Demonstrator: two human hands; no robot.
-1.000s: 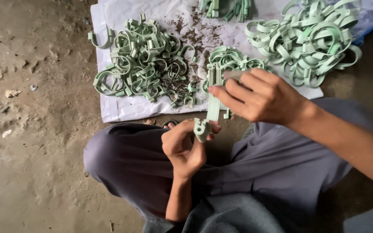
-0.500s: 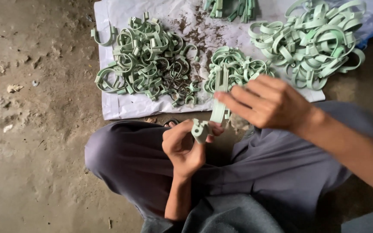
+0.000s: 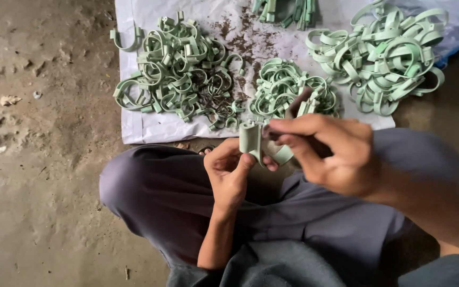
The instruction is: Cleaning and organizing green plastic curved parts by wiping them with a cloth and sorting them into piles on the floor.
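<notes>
The left hand (image 3: 229, 172) pinches a pale green plastic clamp strip (image 3: 252, 141) between thumb and fingers, just above the lap; the right hand (image 3: 336, 154), fingers pressed together, grips its blurred far end. Beyond, glossy curved green plastic clamps (image 3: 173, 66) lie heaped on a white, dirt-speckled sheet (image 3: 139, 130) over rough earth floor (image 3: 38, 133).

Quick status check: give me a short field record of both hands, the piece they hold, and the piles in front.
left hand: grips green plastic clamp
right hand: pinches the same clamp; blurred
left pile: green clips with dark debris
middle pile: smaller clips
right pile: larger loops
white sheet: under all piles, on dirt floor
</notes>
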